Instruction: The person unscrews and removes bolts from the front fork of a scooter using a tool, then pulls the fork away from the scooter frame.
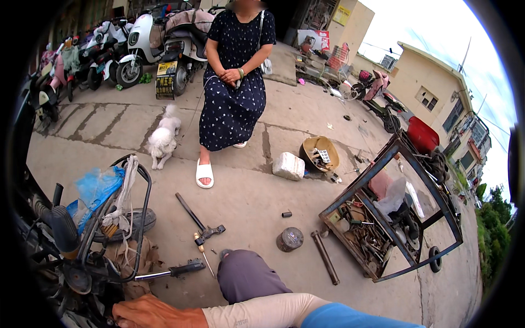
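Observation:
My right hand [158, 312], its forearm in a pale sleeve, reaches across the lower edge to a dark two-wheeled vehicle [82, 268] at the left. The fingers look curled against its lower parts; what they hold is hidden. My left hand is out of view. Near my bent knee [249, 276] lie a hammer [203, 228] with a long dark handle, a screwdriver [203, 252] with a light wooden-looking handle, and a chrome-shafted tool [174, 271] with a black grip. A blue plastic bag [95, 188] and white cord [127, 188] hang on the vehicle's metal rack.
A dark round tin [290, 239], a short tube [286, 214] and a metal pipe [325, 257] lie right of my knee. Beyond are a tool-filled metal frame [350, 240], a white block [288, 166] and a basin [306, 147]. A person [235, 82] and a white dog [162, 141] face me; scooters [145, 41] stand behind.

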